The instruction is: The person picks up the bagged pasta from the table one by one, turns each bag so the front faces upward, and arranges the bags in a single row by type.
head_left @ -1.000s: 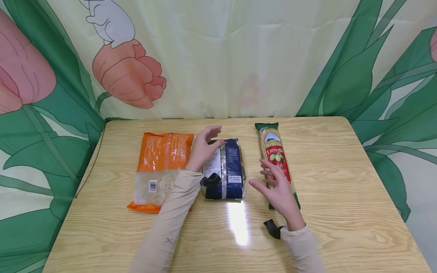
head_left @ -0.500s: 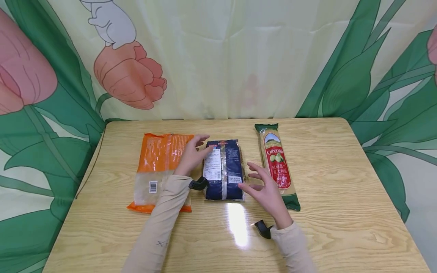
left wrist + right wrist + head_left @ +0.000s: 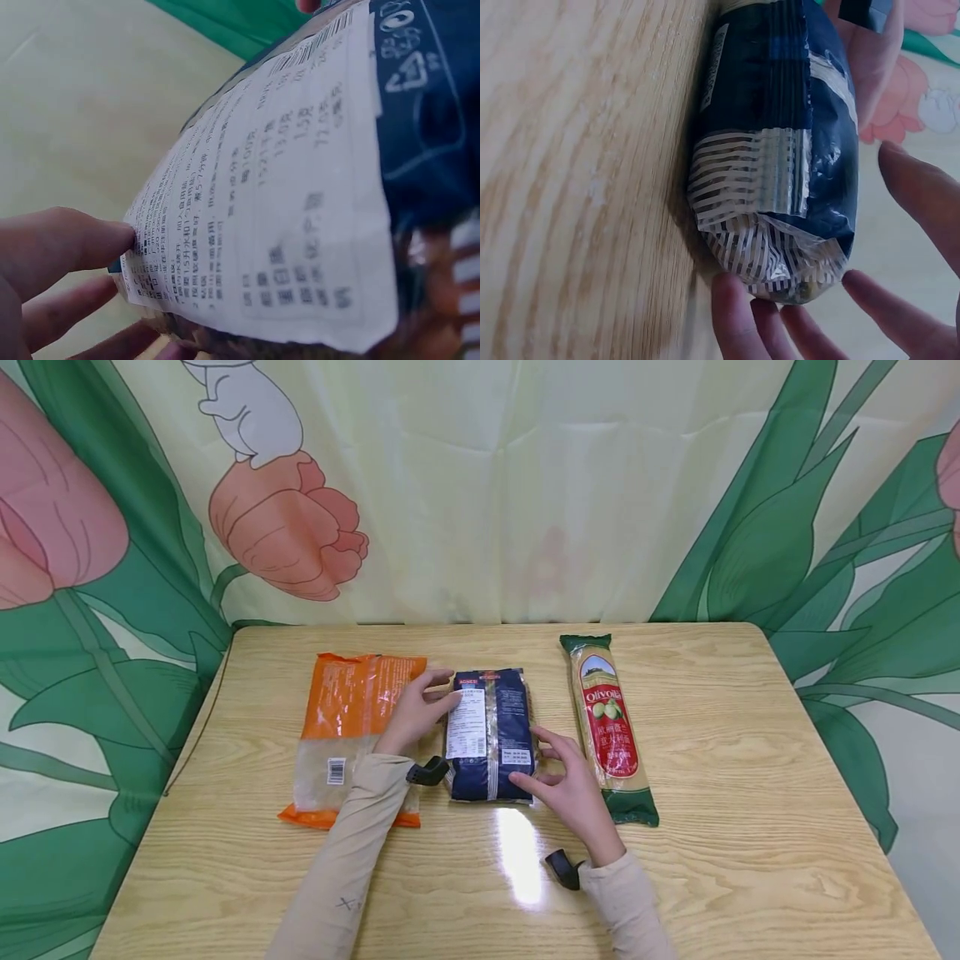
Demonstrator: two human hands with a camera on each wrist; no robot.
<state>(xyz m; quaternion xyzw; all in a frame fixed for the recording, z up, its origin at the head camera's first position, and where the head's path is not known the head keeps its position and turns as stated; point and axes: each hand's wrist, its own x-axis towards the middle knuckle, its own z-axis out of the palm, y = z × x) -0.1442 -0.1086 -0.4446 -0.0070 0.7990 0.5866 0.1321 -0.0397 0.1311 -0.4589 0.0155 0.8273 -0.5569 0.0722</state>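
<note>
A dark blue bag of pasta (image 3: 510, 714), marked AGNESI, lies label side up in the middle of the table. At its upper left edge is my left hand (image 3: 414, 710); in the left wrist view the thumb (image 3: 97, 234) meets the white label's edge and the other fingers pass beside the bag, partly hidden. My right hand (image 3: 573, 789) is at the lower right side. In the right wrist view its fingertips (image 3: 731, 296) lie along the striped side of the bag, while the thumb (image 3: 915, 176) stands apart from it. Both hands have loosely extended fingers.
An orange and clear packet (image 3: 360, 697) lies left of the bag, partly under the left forearm. On the right is a green-ended spaghetti packet (image 3: 611, 727) marked Olivoila. The wooden table (image 3: 750, 793) ends at a flowered curtain (image 3: 487, 510).
My left hand has moved left off the bag's top to its left edge. My right hand has moved left from over the spaghetti packet to the bag's right side. The bag stays put.
</note>
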